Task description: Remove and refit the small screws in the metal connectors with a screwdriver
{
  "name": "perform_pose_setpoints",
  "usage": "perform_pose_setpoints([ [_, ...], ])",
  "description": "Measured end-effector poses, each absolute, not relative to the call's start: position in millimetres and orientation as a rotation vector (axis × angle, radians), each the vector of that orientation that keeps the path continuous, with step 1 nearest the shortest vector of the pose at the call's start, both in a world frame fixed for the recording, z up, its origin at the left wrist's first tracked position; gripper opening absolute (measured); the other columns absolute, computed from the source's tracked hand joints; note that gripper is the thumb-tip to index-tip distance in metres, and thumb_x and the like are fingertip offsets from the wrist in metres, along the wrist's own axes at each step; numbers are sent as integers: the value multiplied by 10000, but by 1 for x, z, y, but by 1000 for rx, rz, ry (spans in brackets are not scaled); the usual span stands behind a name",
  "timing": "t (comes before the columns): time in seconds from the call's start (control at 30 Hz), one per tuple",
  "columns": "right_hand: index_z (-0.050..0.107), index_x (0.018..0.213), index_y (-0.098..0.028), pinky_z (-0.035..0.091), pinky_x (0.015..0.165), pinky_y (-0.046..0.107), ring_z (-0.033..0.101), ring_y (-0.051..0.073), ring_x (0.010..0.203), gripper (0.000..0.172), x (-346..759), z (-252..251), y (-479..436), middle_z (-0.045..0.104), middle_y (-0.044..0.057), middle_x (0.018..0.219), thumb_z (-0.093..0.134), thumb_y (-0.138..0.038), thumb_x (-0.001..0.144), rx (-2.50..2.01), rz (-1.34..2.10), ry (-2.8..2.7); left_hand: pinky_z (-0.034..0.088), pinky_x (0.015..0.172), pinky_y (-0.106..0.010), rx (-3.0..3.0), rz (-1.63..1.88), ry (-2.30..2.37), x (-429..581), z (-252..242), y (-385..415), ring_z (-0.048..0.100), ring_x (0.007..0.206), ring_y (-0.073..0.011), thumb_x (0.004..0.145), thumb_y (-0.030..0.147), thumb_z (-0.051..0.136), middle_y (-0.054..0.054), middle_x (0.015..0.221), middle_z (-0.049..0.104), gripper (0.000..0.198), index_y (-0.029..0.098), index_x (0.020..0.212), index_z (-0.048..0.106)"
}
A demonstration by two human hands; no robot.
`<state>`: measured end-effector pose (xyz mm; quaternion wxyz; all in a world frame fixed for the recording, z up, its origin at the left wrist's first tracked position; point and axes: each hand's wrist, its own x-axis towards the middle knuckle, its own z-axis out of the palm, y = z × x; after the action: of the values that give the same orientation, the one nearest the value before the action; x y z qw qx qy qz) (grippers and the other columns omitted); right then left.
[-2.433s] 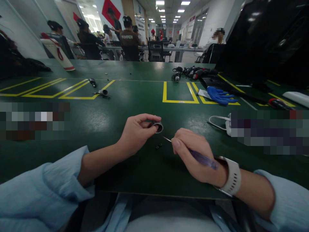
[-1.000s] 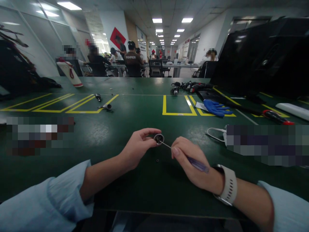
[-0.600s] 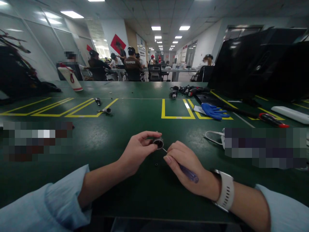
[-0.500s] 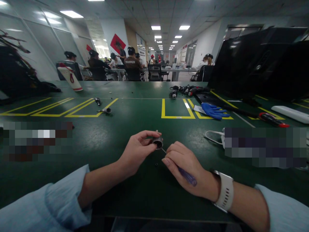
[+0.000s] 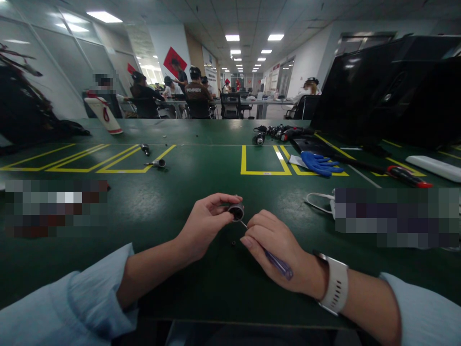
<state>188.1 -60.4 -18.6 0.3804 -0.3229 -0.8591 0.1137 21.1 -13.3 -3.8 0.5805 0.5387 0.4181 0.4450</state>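
Note:
My left hand [image 5: 203,225] pinches a small round metal cup-shaped part [image 5: 236,211] just above the green table [image 5: 201,178]. My right hand [image 5: 277,250] is closed round a thin screwdriver with a purple handle [image 5: 277,263]. The tool's metal tip points into the underside of the part. A tiny dark screw [image 5: 233,243] lies on the table just below the part, between the two hands. A white watch sits on my right wrist.
Yellow-lined boxes mark the table. A blue glove [image 5: 319,163] lies right of centre, a red-handled tool [image 5: 406,176] farther right, a white cable [image 5: 319,201] near it. Two small metal parts [image 5: 155,163] lie at left. Black tools [image 5: 273,132] sit at the back. People sit at far tables.
The screwdriver tip has moved from the table near the loose screws up into the metal part, and my right hand has drawn close to my left. One of the two small screws is gone from the table.

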Motion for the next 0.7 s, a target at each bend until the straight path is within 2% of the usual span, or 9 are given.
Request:
perform_pose_setpoints([
  [0.23,523,751,-169,377,651,308,465,160,705,207,186,-19,-59,564,49,742,416,-179,927,-830,256,-2220,491,879,-331,1265,1056,979,23,-4,-13,657,904,-175,629,75,657,-59,1021,704,205,138,823,672],
  [0.6,533,708,-157,385,613,306,460,162,660,254,183,-17,-59,565,59,700,411,-198,927,-871,149,-2271,454,954,-368,1354,1038,1007,24,-4,-14,637,996,-196,649,92,618,-74,1049,698,183,142,818,669],
  [0.7,522,740,-164,401,620,295,482,156,669,203,182,-17,-60,568,51,718,421,-174,916,-878,220,-2196,438,980,-371,1404,1048,1018,25,-3,-15,626,1034,-201,651,95,607,-77,1054,698,180,144,813,668],
])
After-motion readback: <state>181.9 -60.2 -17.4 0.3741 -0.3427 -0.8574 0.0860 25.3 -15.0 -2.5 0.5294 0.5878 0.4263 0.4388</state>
